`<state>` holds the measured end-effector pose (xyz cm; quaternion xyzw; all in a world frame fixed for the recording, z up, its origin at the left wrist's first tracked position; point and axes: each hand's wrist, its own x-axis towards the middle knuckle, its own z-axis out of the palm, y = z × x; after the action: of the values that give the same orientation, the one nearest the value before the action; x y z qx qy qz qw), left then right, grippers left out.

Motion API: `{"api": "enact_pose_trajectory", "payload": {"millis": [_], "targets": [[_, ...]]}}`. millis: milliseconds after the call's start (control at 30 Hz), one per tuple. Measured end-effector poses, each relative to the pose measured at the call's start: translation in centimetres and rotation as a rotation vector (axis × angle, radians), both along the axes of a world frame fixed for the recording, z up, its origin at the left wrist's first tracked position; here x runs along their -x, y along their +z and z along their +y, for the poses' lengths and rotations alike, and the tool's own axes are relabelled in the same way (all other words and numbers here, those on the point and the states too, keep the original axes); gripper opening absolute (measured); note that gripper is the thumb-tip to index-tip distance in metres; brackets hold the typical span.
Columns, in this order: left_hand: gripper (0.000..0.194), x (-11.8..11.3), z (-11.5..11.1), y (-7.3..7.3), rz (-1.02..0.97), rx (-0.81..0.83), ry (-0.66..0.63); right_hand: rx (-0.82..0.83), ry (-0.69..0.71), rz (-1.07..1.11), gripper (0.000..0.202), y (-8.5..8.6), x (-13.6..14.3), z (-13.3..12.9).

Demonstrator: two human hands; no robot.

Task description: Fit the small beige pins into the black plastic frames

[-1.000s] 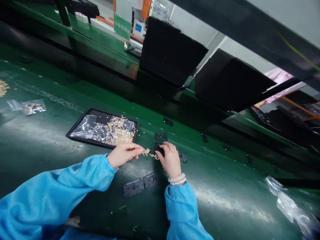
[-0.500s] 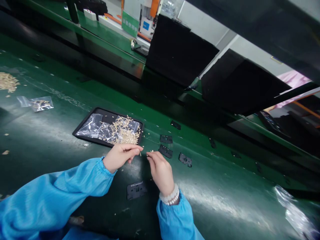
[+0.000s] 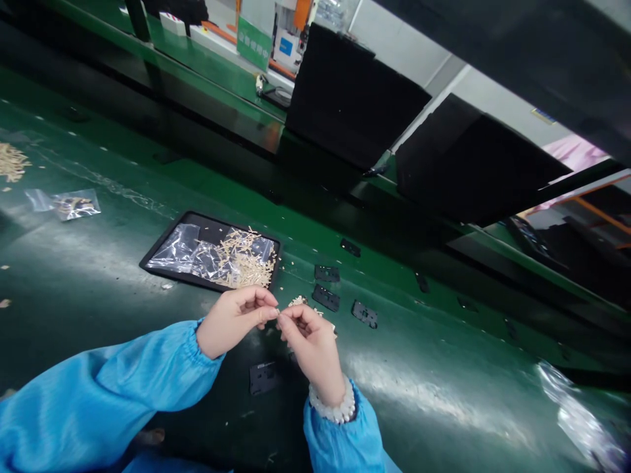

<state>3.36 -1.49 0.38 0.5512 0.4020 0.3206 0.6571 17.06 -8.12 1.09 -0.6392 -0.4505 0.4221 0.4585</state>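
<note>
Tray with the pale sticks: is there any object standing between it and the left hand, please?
Nothing visible does. The left hand is beside the near edge of the tray, with the pale sticks just beyond, heaped over and beside clear bags.

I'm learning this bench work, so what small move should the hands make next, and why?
Probably draw the right hand slightly away from the left hand: their fingertips meet or nearly meet, hiding whatever may be pinched there, and loose tan strips lie close beyond the right hand.
</note>
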Motion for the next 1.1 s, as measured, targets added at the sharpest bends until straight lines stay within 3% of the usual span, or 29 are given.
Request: {"api": "enact_pose_trajectory", "payload": {"millis": [167, 267, 433, 567, 667, 767, 933, 1000, 1100], "targets": [[0.017, 0.3, -0.2, -0.1, 0.016, 0.018, -0.068, 0.036, -0.014, 0.072, 0.015, 0.1, 0.1, 0.0], [0.015, 0.6, -0.4, -0.3, 0.07, -0.076, -0.066, -0.071, -0.044, -0.092, 0.011, 0.0, 0.6, -0.2], [0.014, 1.4, -0.3, -0.6, 0.21, -0.462, -0.045, -0.35, -0.016, -0.498, 0.013, 0.1, 1.0, -0.3], [0.016, 2.3, 0.2, -0.7, 0.234, -0.847, -0.075, -0.386, 0.092, -0.568, 0.017, 0.3, 0.9, -0.1], [0.018, 2.7, 0.3, -0.4, 0.267, -0.997, -0.102, -0.405, 0.122, -0.617, 0.016, 0.4, 1.1, 0.3], [0.018, 2.7, 0.5, 0.2, 0.251, -0.864, -0.111, -0.395, 0.107, -0.579, 0.015, 0.4, 1.1, 1.2], [0.019, 2.9, 1.8, 0.2, 0.14, -0.302, -0.017, -0.276, -0.029, -0.529, 0.011, -0.1, 0.0, 4.2], [0.022, 3.1, 2.5, -0.2, 0.104, -0.147, 0.012, -0.22, 0.011, -0.574, 0.011, -0.5, -0.4, 5.3], [0.023, 3.3, 3.2, -0.7, 0.066, -0.06, 0.056, -0.242, 0.17, -0.649, 0.018, -0.8, -0.2, 6.2]]}}
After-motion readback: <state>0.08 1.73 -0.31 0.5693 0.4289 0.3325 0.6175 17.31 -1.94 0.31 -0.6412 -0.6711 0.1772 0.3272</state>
